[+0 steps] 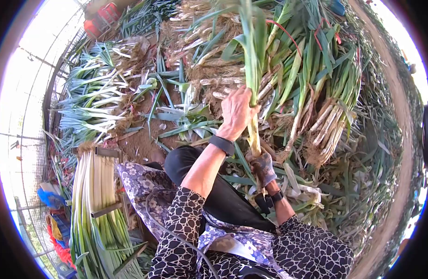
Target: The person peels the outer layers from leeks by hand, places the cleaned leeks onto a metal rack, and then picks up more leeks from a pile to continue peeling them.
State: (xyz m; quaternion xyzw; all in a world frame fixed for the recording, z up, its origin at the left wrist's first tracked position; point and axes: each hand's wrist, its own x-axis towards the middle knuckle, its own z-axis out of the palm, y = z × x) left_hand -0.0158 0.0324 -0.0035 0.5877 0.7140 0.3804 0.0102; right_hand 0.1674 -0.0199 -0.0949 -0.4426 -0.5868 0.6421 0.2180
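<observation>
A long green onion (253,132) stands nearly upright in front of my knees, its green leaves reaching up to the top edge and blurred there. My left hand (237,114), bare and with a dark band at the wrist, is closed around the stalk where the green begins. Lower down, my right hand (261,168), in a dirty worn glove, is closed on the pale root end. The root tip is mostly hidden by the glove. Loose peeled leaves (190,116) lie on the soil just left of the stalk.
Bundled unpeeled onions (330,116) with dry roots lie to the right. More are heaped at the top (209,42). Cleaned onions (91,97) lie in rows at left, and a metal rack (106,211) holds long white ones beside my knee. Leaf scraps (348,186) cover the right side.
</observation>
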